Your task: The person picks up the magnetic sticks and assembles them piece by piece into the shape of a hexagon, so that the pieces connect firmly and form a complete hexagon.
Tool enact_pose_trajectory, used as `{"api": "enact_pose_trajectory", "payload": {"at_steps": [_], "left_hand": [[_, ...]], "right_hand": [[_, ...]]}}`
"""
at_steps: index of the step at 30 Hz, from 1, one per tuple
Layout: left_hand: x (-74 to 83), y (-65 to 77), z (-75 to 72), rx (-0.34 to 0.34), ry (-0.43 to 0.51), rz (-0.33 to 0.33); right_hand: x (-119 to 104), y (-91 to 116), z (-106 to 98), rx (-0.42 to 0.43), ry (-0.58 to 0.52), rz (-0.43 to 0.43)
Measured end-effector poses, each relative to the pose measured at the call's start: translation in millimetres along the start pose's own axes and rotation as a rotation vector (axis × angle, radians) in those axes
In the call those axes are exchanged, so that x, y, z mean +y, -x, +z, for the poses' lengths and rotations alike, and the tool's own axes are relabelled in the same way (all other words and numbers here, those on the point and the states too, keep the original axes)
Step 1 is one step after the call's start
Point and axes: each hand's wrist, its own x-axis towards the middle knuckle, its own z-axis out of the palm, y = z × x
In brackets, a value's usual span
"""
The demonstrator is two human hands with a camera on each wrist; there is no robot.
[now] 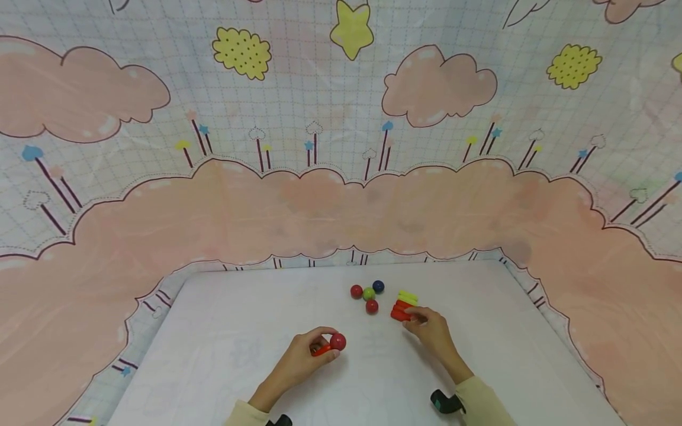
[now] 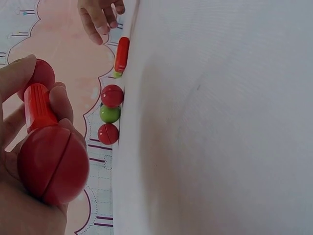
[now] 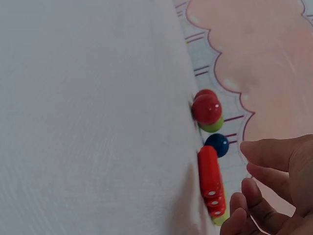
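Observation:
My left hand (image 1: 298, 361) holds a short red stick (image 2: 39, 107) above the white table. A red ball (image 2: 54, 165) sits at the stick's near end, and a second red ball (image 2: 44, 74) at its far end, between thumb and fingers. My right hand (image 1: 436, 332) hovers beside several red sticks (image 1: 401, 312) lying side by side; in the right wrist view its fingers are apart from them and hold nothing. Behind those lie yellow-green sticks (image 1: 408, 295), partly hidden in both wrist views.
Left of the sticks, loose balls lie close together: two red ones, the nearer a red ball (image 1: 372, 306), a green ball (image 1: 369, 293) and a dark blue ball (image 1: 378, 286). The white tabletop (image 1: 229, 313) ends at a patterned cloth (image 1: 319, 213) behind.

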Motion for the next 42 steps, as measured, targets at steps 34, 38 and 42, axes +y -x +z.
{"api": "enact_pose_trajectory", "payload": {"at_steps": [34, 38, 42], "left_hand": [[-1.5, 3.9, -0.8, 0.013, -0.019, -0.022], [-1.7, 4.1, -1.7, 0.015, -0.021, -0.026], [-2.1, 4.8, -1.9, 0.022, -0.015, -0.018]], "right_hand": [[15, -5, 9, 0.009, 0.091, 0.067], [10, 0, 4, -0.011, 0.041, 0.063], [2, 4, 0, -0.025, -0.027, 0.063]]}}
